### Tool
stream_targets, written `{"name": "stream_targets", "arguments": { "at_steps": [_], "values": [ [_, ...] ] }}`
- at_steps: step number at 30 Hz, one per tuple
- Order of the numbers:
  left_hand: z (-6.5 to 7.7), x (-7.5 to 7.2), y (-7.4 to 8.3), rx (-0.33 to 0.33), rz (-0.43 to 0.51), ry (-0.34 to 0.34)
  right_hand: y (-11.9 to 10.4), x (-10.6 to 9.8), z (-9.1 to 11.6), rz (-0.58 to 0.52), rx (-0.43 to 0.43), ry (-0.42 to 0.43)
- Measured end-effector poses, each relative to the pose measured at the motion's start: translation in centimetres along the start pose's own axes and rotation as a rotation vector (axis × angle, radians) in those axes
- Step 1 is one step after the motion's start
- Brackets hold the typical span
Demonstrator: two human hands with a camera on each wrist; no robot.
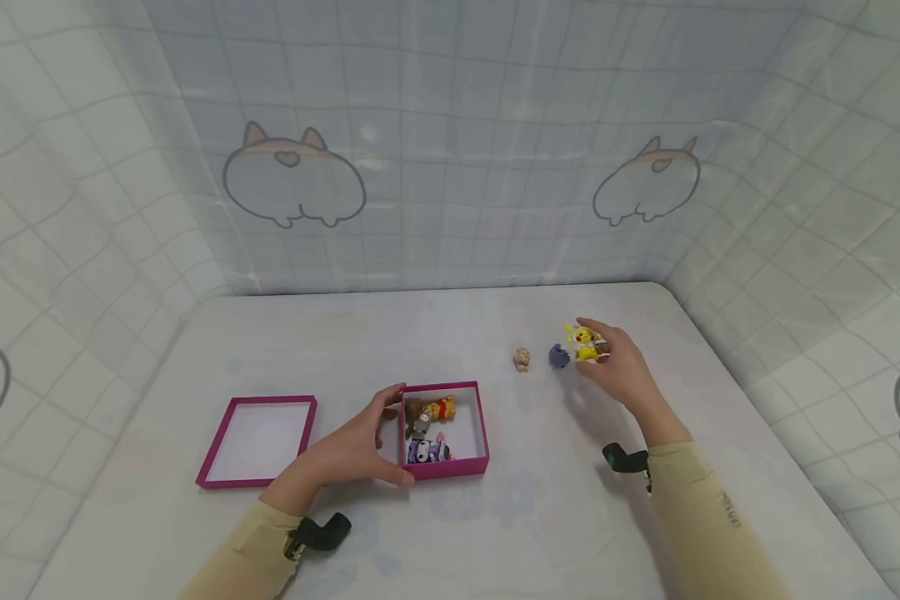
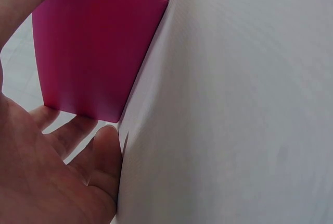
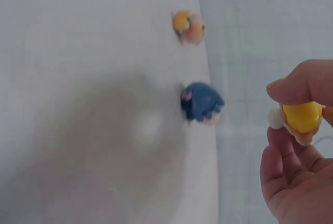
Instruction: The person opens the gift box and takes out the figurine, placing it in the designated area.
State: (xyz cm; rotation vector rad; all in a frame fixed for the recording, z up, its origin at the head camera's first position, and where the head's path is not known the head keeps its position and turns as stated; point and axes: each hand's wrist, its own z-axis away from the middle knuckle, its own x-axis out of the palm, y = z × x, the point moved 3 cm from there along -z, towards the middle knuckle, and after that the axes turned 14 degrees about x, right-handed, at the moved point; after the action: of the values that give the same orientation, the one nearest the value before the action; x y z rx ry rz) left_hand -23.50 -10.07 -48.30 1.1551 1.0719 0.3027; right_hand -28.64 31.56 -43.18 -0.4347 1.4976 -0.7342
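Note:
My right hand (image 1: 626, 372) pinches a yellow Pikachu figurine (image 1: 587, 342) between thumb and fingers, above the table. In the right wrist view the figurine (image 3: 302, 117) shows only partly behind the thumb. Close by on the table are a dark blue figurine (image 1: 559, 357) and a small tan figurine (image 1: 522, 359). My left hand (image 1: 356, 442) grips the left side of an open magenta box (image 1: 450, 468), thumb at the near corner and fingers at the far one. Inside, along its left part, lie a Winnie the Pooh figurine (image 1: 443, 408), a grey figurine (image 1: 422, 422) and a purple-and-black figurine (image 1: 427, 451), among others.
A magenta-rimmed lid (image 1: 257, 482) with a white inside lies left of the box, partly behind my left wrist. The white cloth-covered table (image 1: 390, 333) ends at a back edge before a grid-patterned curtain (image 1: 465, 208). More curtain hangs at both sides.

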Motion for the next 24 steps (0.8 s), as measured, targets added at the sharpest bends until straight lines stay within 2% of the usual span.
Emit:
{"name": "stream_targets", "arguments": {
  "at_steps": [9,15,24],
  "values": [
    [-0.2,0.1,-0.2,0.007,0.011,-0.003,2.3,-1.1,-1.3,0.004,0.073,-0.021],
    [0.1,0.1,-0.7,-0.020,0.003,0.006,3.2,-0.9,-2.0,0.037,0.123,-0.061],
    [0.0,0.0,-0.9,0.001,0.001,0.007,4.8,-0.9,-3.3,0.080,0.183,-0.095]
  ]
}}
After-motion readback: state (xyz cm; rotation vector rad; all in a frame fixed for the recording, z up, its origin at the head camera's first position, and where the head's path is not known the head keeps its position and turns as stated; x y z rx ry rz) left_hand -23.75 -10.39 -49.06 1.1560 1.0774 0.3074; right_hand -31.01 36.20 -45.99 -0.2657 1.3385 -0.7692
